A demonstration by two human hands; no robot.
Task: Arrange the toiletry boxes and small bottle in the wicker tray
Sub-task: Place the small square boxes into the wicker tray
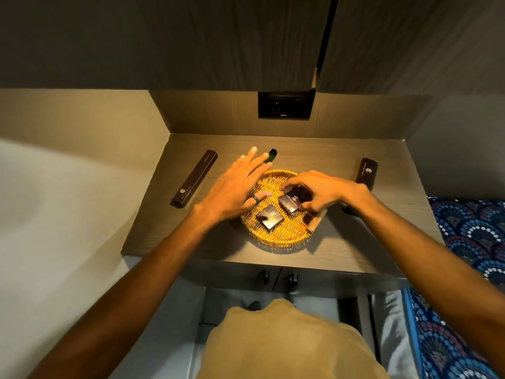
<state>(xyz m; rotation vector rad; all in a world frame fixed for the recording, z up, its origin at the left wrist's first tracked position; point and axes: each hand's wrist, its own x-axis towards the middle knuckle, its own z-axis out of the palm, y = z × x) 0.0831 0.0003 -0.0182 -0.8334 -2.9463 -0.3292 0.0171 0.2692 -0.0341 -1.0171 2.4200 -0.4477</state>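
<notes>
Over wicker tray (276,236): right hand (322,191) clamps square box (291,201); left hand (235,187) spread, empty.

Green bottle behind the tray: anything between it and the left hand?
Nothing visible. The left hand hovers open over the wicker tray's far-left rim, fingertips right beside the green bottle; only bare shelf lies between.

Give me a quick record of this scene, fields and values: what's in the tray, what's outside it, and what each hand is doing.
tray: round wicker, on the shelf
in tray: two small boxes
outside, left: long box
outside, right: second box
behind tray: bottle
left hand: open, over tray's left edge
right hand: gripping the farther small box
</notes>
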